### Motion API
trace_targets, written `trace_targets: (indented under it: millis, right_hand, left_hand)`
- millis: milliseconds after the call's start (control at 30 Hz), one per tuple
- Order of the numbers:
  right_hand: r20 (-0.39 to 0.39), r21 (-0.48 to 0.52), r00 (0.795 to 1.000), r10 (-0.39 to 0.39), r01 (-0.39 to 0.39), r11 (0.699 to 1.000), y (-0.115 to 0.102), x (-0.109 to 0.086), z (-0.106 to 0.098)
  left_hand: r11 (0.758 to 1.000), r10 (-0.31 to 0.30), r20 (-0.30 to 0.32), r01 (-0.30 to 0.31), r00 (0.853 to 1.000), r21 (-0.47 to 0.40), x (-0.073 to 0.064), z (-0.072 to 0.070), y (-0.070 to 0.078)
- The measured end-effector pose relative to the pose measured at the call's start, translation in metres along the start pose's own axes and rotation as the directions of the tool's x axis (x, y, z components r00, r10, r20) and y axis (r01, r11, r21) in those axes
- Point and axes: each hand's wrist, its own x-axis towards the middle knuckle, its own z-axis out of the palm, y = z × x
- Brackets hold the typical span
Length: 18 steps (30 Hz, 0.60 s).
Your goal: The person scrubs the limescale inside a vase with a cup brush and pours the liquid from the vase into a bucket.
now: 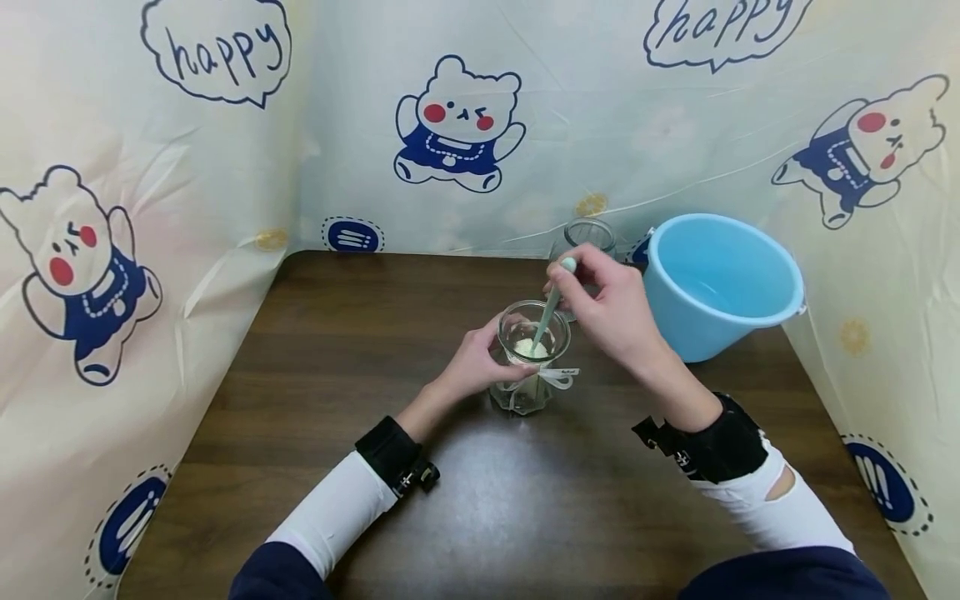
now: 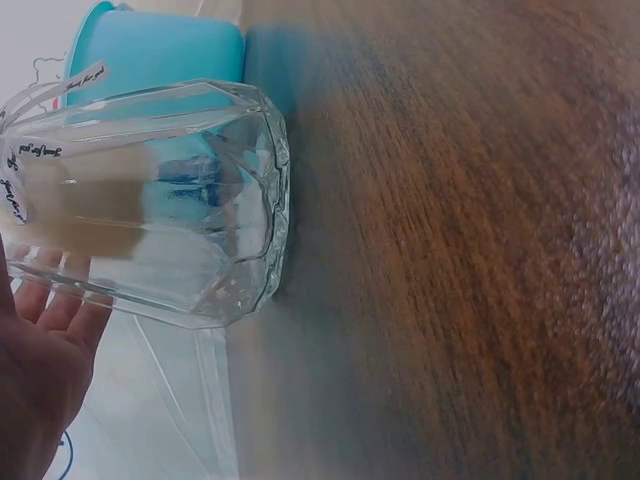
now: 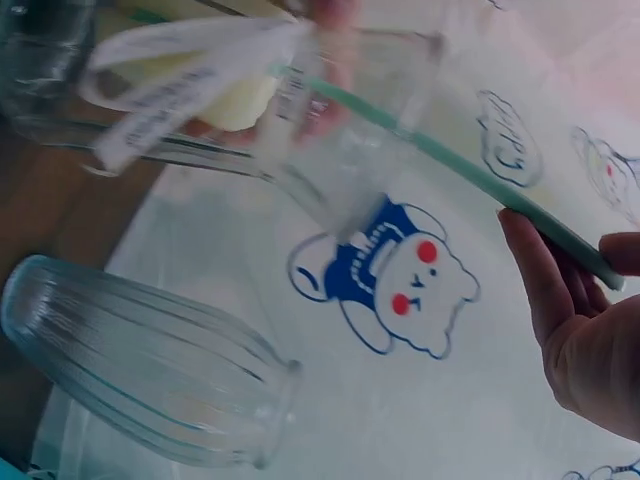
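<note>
A clear faceted glass jar [image 1: 525, 398] stands upright at the middle of the table, a white printed ribbon [image 1: 558, 378] tied in a bow round its neck. My left hand [image 1: 480, 363] grips the jar from the left side, just below the rim. Between thumb and fingers, my right hand [image 1: 617, 310] pinches the top of the green handle of a sponge bottle brush [image 1: 550, 310]. That handle slants down through the jar's mouth. Inside the glass is the brush's pale yellow sponge head [image 3: 235, 95], which shows as a beige block in the left wrist view.
A ribbed clear glass vase [image 3: 160, 360] stands behind the right hand, partly hidden in the head view. To the right is a light blue bucket [image 1: 720, 333]. Patterned sheeting [image 1: 345, 150] surrounds the dark wooden table [image 1: 315, 350] at the back and sides.
</note>
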Motion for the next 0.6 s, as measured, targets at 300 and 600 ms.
trace_targets:
  millis: [300,600]
  right_hand:
    - [0.04,-0.005,0.997,0.067,-0.066,0.998,-0.017,-0.012,0.007]
    - [0.022,0.03,0.997,0.074,-0.075,0.997,-0.001,-0.01,0.0]
  left_hand:
    - [1.0,0.011,-0.007,-0.011,1.0,-0.006,-0.001,0.0,-0.001]
    - [1.0,0.02,-0.005,-0.02,1.0,-0.003,-0.001,0.001,-0.003]
